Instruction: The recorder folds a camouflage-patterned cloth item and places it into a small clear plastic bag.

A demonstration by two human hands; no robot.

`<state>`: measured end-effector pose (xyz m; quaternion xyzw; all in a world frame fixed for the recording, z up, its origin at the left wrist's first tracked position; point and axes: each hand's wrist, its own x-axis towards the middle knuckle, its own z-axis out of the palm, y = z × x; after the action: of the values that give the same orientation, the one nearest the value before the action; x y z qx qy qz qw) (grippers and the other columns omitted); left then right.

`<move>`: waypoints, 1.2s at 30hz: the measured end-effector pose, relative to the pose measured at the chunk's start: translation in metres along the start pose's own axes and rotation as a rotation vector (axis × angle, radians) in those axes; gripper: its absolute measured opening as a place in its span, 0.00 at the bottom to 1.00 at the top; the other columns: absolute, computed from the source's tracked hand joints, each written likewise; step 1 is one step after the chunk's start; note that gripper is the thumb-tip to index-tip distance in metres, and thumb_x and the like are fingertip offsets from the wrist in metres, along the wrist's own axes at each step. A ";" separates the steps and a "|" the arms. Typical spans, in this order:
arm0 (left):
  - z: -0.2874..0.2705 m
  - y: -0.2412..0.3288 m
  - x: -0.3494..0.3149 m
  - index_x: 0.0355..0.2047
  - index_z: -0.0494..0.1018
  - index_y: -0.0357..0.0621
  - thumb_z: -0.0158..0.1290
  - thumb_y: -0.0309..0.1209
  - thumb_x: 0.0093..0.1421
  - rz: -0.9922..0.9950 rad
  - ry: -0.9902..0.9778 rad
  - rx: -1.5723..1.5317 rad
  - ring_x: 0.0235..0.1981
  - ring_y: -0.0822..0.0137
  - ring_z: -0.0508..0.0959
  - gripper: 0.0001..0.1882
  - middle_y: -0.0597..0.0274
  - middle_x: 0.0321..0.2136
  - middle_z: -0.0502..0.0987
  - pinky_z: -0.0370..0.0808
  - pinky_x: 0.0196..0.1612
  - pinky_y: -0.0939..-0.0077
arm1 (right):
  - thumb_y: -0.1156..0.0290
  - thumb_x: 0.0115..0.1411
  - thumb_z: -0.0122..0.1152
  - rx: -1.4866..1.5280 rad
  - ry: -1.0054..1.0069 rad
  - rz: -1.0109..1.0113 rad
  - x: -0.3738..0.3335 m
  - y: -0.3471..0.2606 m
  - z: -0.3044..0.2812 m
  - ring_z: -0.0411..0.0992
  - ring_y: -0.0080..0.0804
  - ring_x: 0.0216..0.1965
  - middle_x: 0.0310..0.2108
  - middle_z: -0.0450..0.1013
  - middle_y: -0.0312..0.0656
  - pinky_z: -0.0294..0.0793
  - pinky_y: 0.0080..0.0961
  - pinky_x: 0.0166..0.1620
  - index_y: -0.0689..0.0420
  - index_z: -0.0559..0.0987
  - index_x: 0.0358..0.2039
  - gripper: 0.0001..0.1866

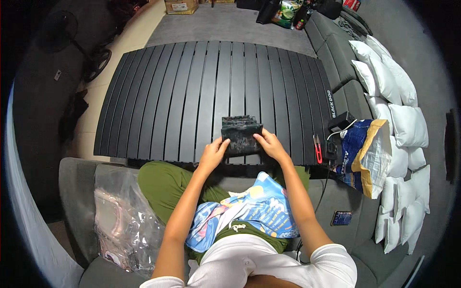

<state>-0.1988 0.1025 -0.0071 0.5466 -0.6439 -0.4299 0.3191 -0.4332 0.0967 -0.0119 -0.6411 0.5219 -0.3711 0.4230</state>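
Observation:
Between my two hands is a folded piece of dark, mottled black-green cloth [242, 139], held above the near edge of the slatted black table [192, 96]. Its upper end shows several stacked layers. My left hand [214, 154] grips the left side, thumb on top and fingers curled under. On the opposite side my right hand [272, 145] pinches the right edge in the same way. Across my lap lies a crumpled blue cloth [271, 204] with coloured prints, touched by neither hand.
Red-handled snips [318, 150] and a black power adapter [341, 122] with a cable lie at the table's right edge. A blue-and-yellow bag [367, 153] and white pillows [408, 126] sit to the right. A phone [341, 218] and clear plastic packaging [144, 230] rest on the sofa.

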 end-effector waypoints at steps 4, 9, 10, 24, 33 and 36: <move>0.012 -0.005 0.021 0.29 0.65 0.37 0.42 0.44 0.61 0.022 0.090 0.126 0.23 0.42 0.72 0.19 0.41 0.18 0.71 0.66 0.26 0.53 | 0.60 0.61 0.47 -0.077 0.129 0.010 0.011 0.006 0.006 0.70 0.33 0.27 0.26 0.72 0.50 0.68 0.27 0.35 0.62 0.71 0.38 0.16; 0.017 -0.006 0.036 0.34 0.61 0.42 0.39 0.43 0.63 -0.087 0.089 0.292 0.28 0.35 0.70 0.16 0.37 0.23 0.72 0.64 0.28 0.45 | 0.56 0.60 0.48 -0.336 0.256 0.300 0.020 -0.001 0.016 0.67 0.53 0.24 0.20 0.68 0.56 0.67 0.39 0.29 0.61 0.66 0.27 0.19; 0.017 -0.007 0.038 0.34 0.61 0.42 0.39 0.43 0.63 -0.088 0.087 0.293 0.28 0.35 0.70 0.16 0.37 0.23 0.72 0.64 0.28 0.45 | 0.56 0.60 0.48 -0.336 0.255 0.302 0.022 -0.001 0.019 0.67 0.53 0.24 0.20 0.68 0.56 0.67 0.39 0.29 0.61 0.66 0.27 0.19; 0.021 -0.016 0.059 0.38 0.63 0.41 0.38 0.45 0.62 -0.169 0.144 0.254 0.30 0.36 0.73 0.18 0.38 0.26 0.74 0.68 0.33 0.47 | 0.52 0.59 0.46 -0.599 0.377 0.402 0.035 -0.004 0.031 0.69 0.60 0.31 0.24 0.71 0.58 0.66 0.50 0.33 0.60 0.71 0.25 0.21; 0.002 0.020 0.034 0.37 0.69 0.41 0.44 0.35 0.59 0.044 0.400 0.546 0.35 0.53 0.75 0.11 0.51 0.31 0.76 0.71 0.33 0.60 | 0.71 0.56 0.49 -0.527 0.609 0.009 0.020 -0.012 0.006 0.72 0.48 0.35 0.29 0.73 0.49 0.70 0.39 0.36 0.60 0.71 0.32 0.07; 0.018 0.014 0.034 0.40 0.71 0.40 0.48 0.26 0.55 0.457 0.369 0.514 0.47 0.58 0.70 0.12 0.58 0.40 0.73 0.67 0.47 0.64 | 0.78 0.53 0.50 -0.533 0.441 -0.342 0.026 -0.013 0.016 0.68 0.47 0.45 0.37 0.71 0.50 0.66 0.36 0.47 0.62 0.73 0.37 0.10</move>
<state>-0.2276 0.0738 -0.0042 0.5193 -0.7676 -0.0670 0.3697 -0.4092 0.0747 -0.0047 -0.7112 0.5640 -0.4166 0.0512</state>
